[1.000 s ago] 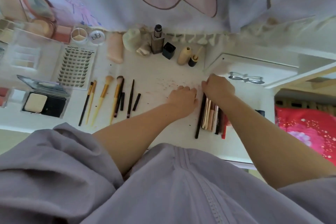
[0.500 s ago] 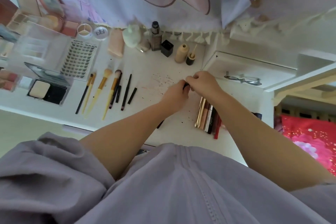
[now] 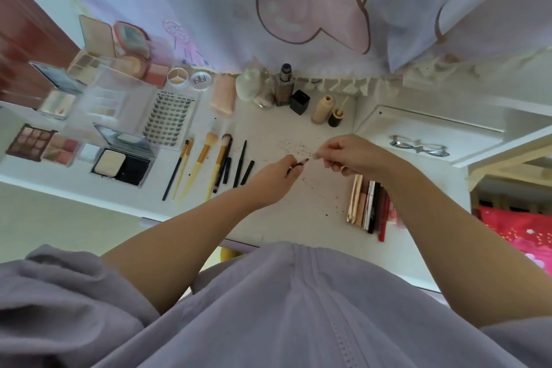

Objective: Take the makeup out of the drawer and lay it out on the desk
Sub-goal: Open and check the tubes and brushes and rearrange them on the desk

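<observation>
Over the middle of the white desk (image 3: 298,212), my left hand (image 3: 274,178) grips a thin dark makeup pencil (image 3: 298,165), its brownish tip pointing toward my right hand. My right hand (image 3: 351,155) is a short gap away and pinches a small pale cap (image 3: 316,155) between thumb and forefinger. A row of lip sticks and tubes (image 3: 369,206) lies just below my right wrist. Brushes and dark pencils (image 3: 209,161) lie in a row left of my left hand.
A lash tray (image 3: 171,116), an open compact (image 3: 122,163) and palettes (image 3: 31,143) fill the desk's left side. Bottles (image 3: 283,86) stand along the back by the curtain. Glasses (image 3: 419,148) lie on a white box at right. Dark crumbs are scattered on the desk under my hands.
The long dark pencil left its place beside the lip row and went into my left hand. My hands met on it, then drew apart. The view tilted left.
</observation>
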Demonstrator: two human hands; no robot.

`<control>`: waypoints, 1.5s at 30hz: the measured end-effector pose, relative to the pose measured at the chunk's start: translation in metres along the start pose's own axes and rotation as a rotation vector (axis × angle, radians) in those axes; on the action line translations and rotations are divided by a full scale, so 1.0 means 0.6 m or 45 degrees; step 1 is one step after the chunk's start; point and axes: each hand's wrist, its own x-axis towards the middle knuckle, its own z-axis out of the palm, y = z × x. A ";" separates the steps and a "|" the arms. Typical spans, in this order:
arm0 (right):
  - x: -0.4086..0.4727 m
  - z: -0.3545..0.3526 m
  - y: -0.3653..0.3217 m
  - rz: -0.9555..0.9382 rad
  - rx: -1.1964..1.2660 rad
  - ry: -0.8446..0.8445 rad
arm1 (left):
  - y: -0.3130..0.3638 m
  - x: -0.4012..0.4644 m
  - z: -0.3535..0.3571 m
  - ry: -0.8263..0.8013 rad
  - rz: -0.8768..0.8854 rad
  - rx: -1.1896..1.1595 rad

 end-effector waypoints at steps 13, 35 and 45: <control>0.033 0.168 0.026 0.168 -0.613 0.488 | -0.037 0.081 -0.101 0.062 -0.177 0.500; 0.040 0.127 0.042 0.266 -0.655 0.667 | -0.013 0.085 -0.070 0.145 0.219 0.800; 0.015 -0.016 0.111 0.306 -0.693 0.640 | 0.092 0.081 0.121 -0.103 0.063 0.763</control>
